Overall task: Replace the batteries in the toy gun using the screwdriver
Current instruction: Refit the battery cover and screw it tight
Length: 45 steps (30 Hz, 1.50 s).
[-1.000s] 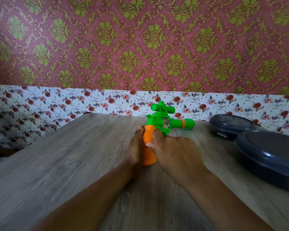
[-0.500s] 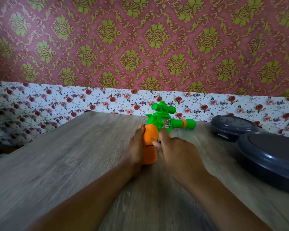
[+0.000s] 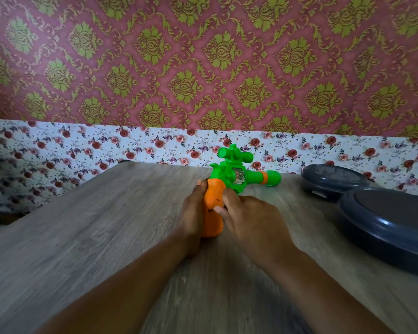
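Note:
A green toy gun (image 3: pixel 234 173) with an orange grip (image 3: pixel 212 203) lies on the wooden table (image 3: pixel 94 237), barrel pointing right, scope on top. My left hand (image 3: pixel 193 218) holds the left side of the orange grip. My right hand (image 3: pixel 249 220) grips the grip's right side, thumb across the orange plastic. No screwdriver or batteries are in view.
Two dark grey round lidded containers stand at the right: a smaller one (image 3: pixel 333 179) near the wall and a larger one (image 3: pixel 391 227) closer to me. A floral-papered wall (image 3: pixel 155 143) rises directly behind the table.
My right thumb has slid down the orange grip toward its middle. The gun and my left hand stay in the same place.

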Motion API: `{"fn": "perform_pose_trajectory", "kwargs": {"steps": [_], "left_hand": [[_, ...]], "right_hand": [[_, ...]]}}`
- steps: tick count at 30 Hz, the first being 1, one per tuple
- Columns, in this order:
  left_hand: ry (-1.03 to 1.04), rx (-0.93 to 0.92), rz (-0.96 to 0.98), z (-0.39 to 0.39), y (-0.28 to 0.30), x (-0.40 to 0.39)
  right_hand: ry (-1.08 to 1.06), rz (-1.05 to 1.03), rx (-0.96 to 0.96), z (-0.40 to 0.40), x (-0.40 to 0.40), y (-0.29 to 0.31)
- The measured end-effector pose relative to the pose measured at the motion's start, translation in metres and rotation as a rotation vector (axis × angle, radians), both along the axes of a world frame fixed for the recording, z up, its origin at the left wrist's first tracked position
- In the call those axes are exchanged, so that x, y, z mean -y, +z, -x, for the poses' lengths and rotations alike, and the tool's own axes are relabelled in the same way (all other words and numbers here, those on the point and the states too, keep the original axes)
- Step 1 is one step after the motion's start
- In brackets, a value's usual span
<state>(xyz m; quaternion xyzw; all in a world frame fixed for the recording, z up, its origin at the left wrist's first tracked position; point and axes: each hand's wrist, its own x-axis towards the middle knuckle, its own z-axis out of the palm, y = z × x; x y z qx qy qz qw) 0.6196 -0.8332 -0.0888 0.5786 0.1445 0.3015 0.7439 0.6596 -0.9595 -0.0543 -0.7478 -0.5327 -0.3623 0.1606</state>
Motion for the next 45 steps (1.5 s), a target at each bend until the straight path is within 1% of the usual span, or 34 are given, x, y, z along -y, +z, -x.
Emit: {"fn": "perform_pose_trajectory", "kwargs": {"steps": [2,4,5,9,11,13,15,17,20,22,24,27,30,35,41,45], "left_hand": [[0.023,-0.008,0.021,0.000,0.000,0.000],[0.051,-0.020,0.027,0.000,0.000,0.001],[0.047,-0.030,0.022,0.000,0.000,0.001],[0.031,-0.024,0.008,0.000,-0.002,0.000],[0.025,-0.017,0.002,-0.001,-0.002,-0.001],[0.013,-0.007,0.009,0.000,-0.002,-0.002],[0.004,-0.006,-0.020,0.000,-0.002,-0.001],[-0.013,-0.012,-0.054,-0.001,-0.002,0.001],[0.005,-0.022,-0.043,0.001,-0.003,0.000],[0.006,-0.041,-0.027,0.001,-0.002,-0.001],[0.026,-0.068,-0.054,0.001,-0.001,0.000],[0.054,-0.078,-0.083,0.004,0.004,0.007],[0.086,-0.069,-0.077,0.003,0.003,0.005],[0.082,-0.089,-0.090,0.000,-0.001,0.000],[0.075,-0.090,-0.119,-0.001,-0.001,-0.001],[0.092,-0.063,-0.139,-0.002,-0.001,0.000]], "right_hand": [[-0.071,0.011,-0.037,-0.001,0.001,0.000],[-0.085,0.007,-0.086,-0.004,0.002,0.001],[-0.045,0.026,-0.138,-0.003,0.004,0.002],[0.238,0.028,-0.278,-0.002,0.007,0.011],[0.238,0.050,-0.247,0.001,0.006,0.011],[0.147,0.073,-0.178,0.001,0.002,0.007],[0.065,0.019,-0.117,0.001,0.000,0.003],[0.032,-0.046,-0.098,0.002,-0.001,0.001],[0.077,-0.032,-0.206,0.005,0.000,0.004],[0.149,-0.071,-0.214,0.004,0.001,0.005],[0.190,-0.085,-0.243,0.000,0.004,0.005],[0.128,-0.032,-0.301,-0.006,0.006,0.007],[0.051,0.037,-0.265,-0.010,0.005,0.004],[-0.006,0.053,-0.304,-0.007,0.004,0.004],[0.089,0.109,-0.419,-0.002,0.009,0.014],[0.105,0.101,-0.367,0.001,0.010,0.015]]}}
